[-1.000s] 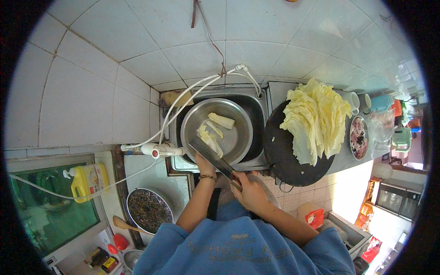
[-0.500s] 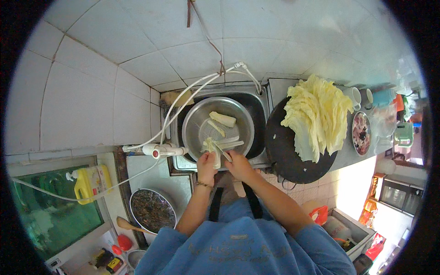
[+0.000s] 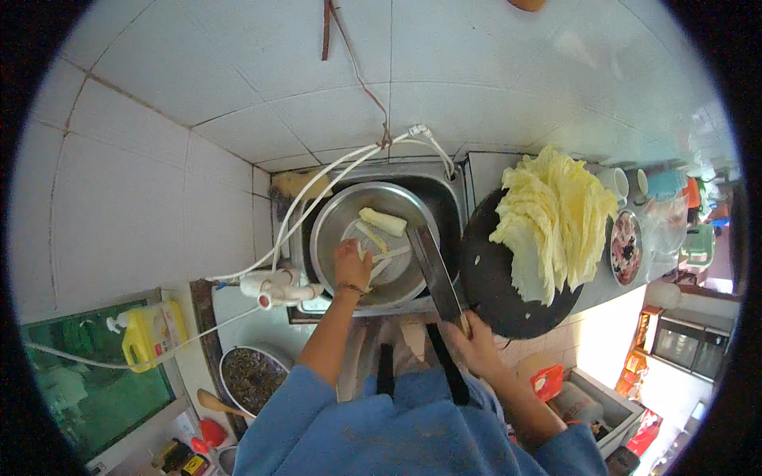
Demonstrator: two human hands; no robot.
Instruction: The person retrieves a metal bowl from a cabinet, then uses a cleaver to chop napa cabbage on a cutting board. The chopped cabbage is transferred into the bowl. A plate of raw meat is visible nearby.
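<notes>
A cleaver [image 3: 435,274] with a dark broad blade and a pale handle is in my right hand [image 3: 476,346]. Its blade slants up over the right rim of the steel basin [image 3: 321,278]. My left hand [image 3: 352,264] is down inside the basin, fingers curled round a pale cabbage stalk piece [image 3: 364,255] that they mostly cover. Beside that hand lie cut cabbage strips [image 3: 390,255]. Farther back in the basin rest a thick cabbage stalk [image 3: 383,220] and a thin strip [image 3: 371,236].
The basin stands in a metal sink [image 3: 451,190] with a white hose [image 3: 317,186] looping over it. Cabbage leaves [image 3: 556,226] lie on a round black board [image 3: 484,282] at right. Beyond is a dish of meat [image 3: 625,247]. At left are a pot [image 3: 254,379] and a yellow jug [image 3: 155,337].
My right hand has drawn back to the right, bringing the cleaver away from the cabbage. My left hand has moved forward and down into the basin.
</notes>
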